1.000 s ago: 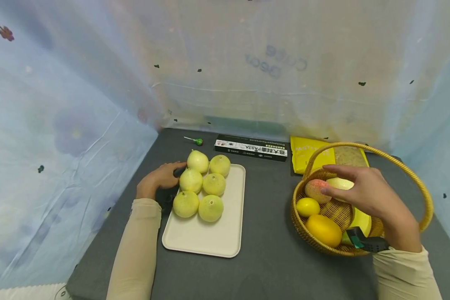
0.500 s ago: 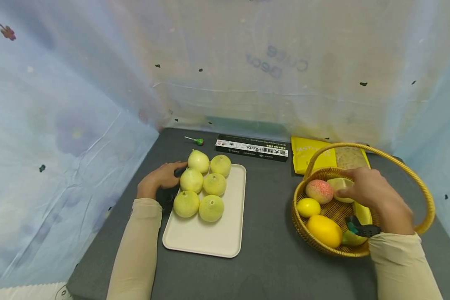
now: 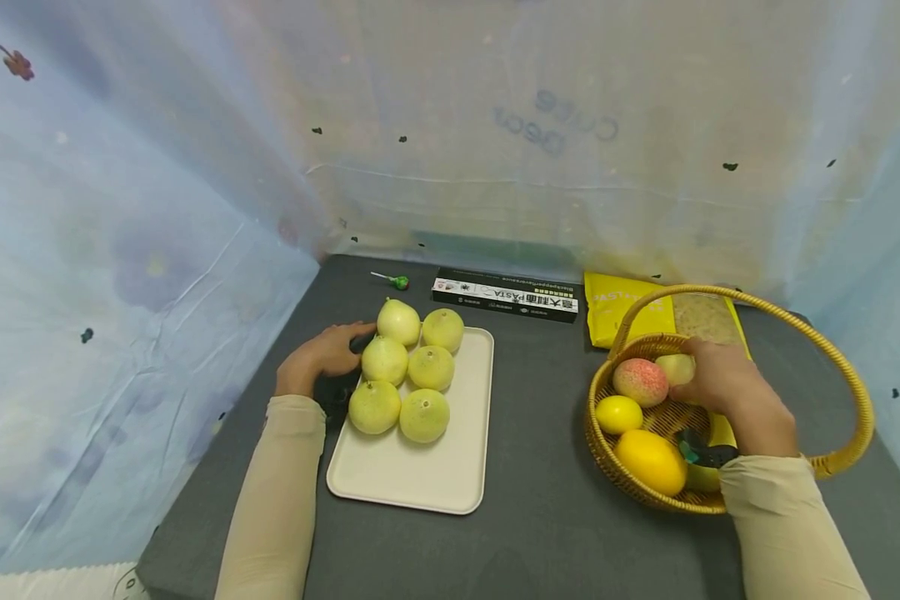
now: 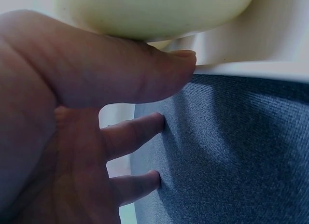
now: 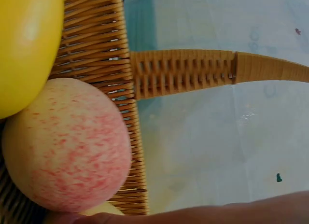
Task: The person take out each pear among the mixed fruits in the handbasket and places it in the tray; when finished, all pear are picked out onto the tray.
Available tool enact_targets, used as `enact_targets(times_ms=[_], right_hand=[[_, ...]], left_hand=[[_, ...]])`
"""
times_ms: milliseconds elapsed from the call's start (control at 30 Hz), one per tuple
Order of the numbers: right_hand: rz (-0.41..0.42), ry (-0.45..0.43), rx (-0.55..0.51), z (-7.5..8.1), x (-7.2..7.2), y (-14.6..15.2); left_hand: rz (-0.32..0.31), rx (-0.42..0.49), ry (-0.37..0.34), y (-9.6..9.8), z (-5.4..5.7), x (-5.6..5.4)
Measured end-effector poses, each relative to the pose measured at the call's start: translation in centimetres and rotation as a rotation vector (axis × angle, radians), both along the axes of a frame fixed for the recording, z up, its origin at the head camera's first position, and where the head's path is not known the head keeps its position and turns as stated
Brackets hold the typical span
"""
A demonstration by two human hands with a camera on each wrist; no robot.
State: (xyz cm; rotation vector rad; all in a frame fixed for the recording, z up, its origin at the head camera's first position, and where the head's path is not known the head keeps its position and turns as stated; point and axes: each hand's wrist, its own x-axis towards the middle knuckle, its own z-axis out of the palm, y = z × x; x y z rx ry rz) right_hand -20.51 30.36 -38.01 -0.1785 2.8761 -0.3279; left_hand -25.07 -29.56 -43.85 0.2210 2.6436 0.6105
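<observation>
My right hand (image 3: 735,387) reaches into a wicker basket (image 3: 597,442), thumb and fingers round a pale yellow-green fruit (image 3: 677,367) that it mostly hides. Beside it in the basket lie a red-speckled peach (image 3: 641,382), a lemon (image 3: 618,414) and a larger orange-yellow fruit (image 3: 651,462). In the right wrist view the peach (image 5: 72,147) sits against the basket's wicker wall (image 5: 96,21). On the left, my left hand (image 3: 328,353) rests with extended fingers at the side of a cream tray (image 3: 412,479). Its thumb (image 4: 145,74) lies under a round yellow-green fruit (image 4: 159,14).
Several yellow-green fruits (image 3: 431,368) stand in two rows on the tray. Behind are a lollipop (image 3: 399,282), a black pasta box (image 3: 505,294) and a yellow pasta bag (image 3: 630,308). The basket's tall handle (image 3: 817,333) arches over the right forearm's side.
My right hand has lowered into the basket and moved from above the peach to the pale fruit, its fingers closing round it. The left hand has stayed by the tray.
</observation>
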Motion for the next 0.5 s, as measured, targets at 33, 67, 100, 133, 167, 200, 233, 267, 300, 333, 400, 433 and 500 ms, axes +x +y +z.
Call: enact_targets(times_ms=[33, 67, 100, 133, 167, 200, 233, 267, 300, 333, 400, 433, 500], right_hand=[[-0.009, 0.001, -0.008, -0.1, 0.0, 0.0], [-0.016, 0.002, -0.015, -0.1, 0.0, 0.0], [-0.022, 0.003, -0.021, -0.2, 0.1, 0.0], [-0.030, 0.002, -0.025, -0.2, 0.1, 0.0], [-0.036, 0.003, -0.027, -0.2, 0.2, 0.0], [-0.041, 0.005, -0.029, -0.2, 0.3, 0.0], [-0.047, 0.005, -0.030, -0.1, 0.4, 0.0], [-0.052, 0.008, -0.031, -0.1, 0.4, -0.1], [-0.059, 0.008, -0.032, 0.0, 0.6, -0.1], [-0.067, 0.008, -0.030, 0.1, 0.7, -0.1], [-0.081, 0.018, -0.027, 0.5, 1.2, 0.0], [-0.086, 0.027, -0.026, 0.7, 1.5, -0.1], [-0.095, 0.052, -0.023, 1.1, 2.2, -0.1]], left_hand=[[0.002, 0.001, -0.002, 0.0, 0.0, 0.0], [0.003, 0.001, -0.004, 0.0, 0.0, 0.0], [0.004, 0.001, -0.005, 0.0, 0.0, 0.0], [0.006, 0.002, -0.006, 0.0, 0.0, 0.0], [0.007, 0.003, -0.007, 0.0, 0.0, 0.0], [0.008, 0.005, -0.007, 0.0, 0.0, 0.0], [0.009, 0.006, -0.007, 0.0, 0.0, 0.0], [0.010, 0.007, -0.007, 0.0, 0.0, 0.0], [0.010, 0.009, -0.006, 0.0, 0.0, 0.0], [0.008, 0.011, -0.004, 0.0, 0.0, 0.0], [0.004, 0.010, -0.002, 0.0, 0.0, 0.0], [0.003, 0.009, -0.001, 0.0, 0.0, 0.0], [0.001, 0.005, 0.001, -0.1, 0.0, 0.0]])
